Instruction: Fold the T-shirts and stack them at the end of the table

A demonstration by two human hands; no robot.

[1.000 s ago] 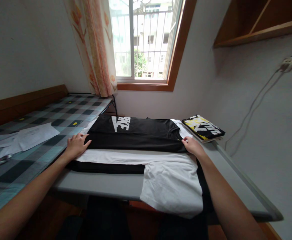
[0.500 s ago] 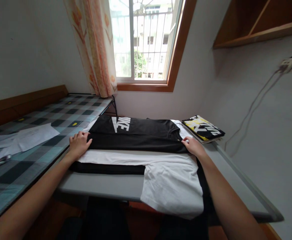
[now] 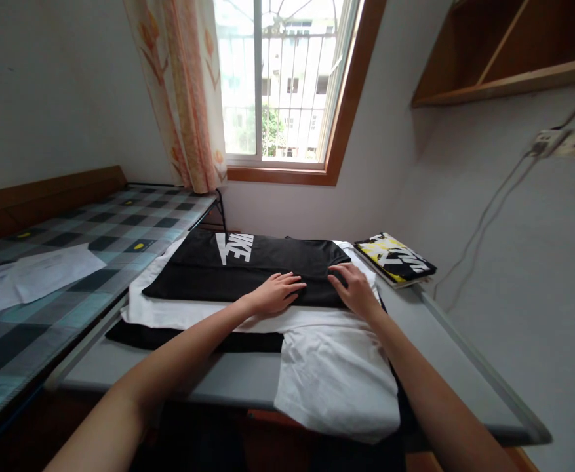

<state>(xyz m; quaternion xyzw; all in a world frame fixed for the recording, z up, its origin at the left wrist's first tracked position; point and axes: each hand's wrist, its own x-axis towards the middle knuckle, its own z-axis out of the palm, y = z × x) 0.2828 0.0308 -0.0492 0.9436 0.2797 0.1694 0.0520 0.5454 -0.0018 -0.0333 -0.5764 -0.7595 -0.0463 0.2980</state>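
Observation:
A black T-shirt (image 3: 193, 278) with white lettering lies folded lengthwise on top of a white T-shirt (image 3: 336, 373). Under the white one, part of another black garment (image 3: 144, 335) shows. My left hand (image 3: 276, 293) rests flat on the near part of the black T-shirt, fingers stretched toward the right. Close by, my right hand (image 3: 353, 286) touches the same shirt near its collar end, fingers bent and a little apart. One sleeve of the white T-shirt hangs over the table's front edge.
The garments lie on a grey table (image 3: 464, 367). A folded black, yellow and white garment (image 3: 395, 259) sits at its back right. On the left is a bed with a checked cover (image 3: 36, 334) and white papers (image 3: 46, 272). A wooden shelf (image 3: 503, 85) juts from the right wall.
My left hand has left the black T-shirt's left end and moved right to its middle. My right hand has let go of the collar edge and shifted slightly left.

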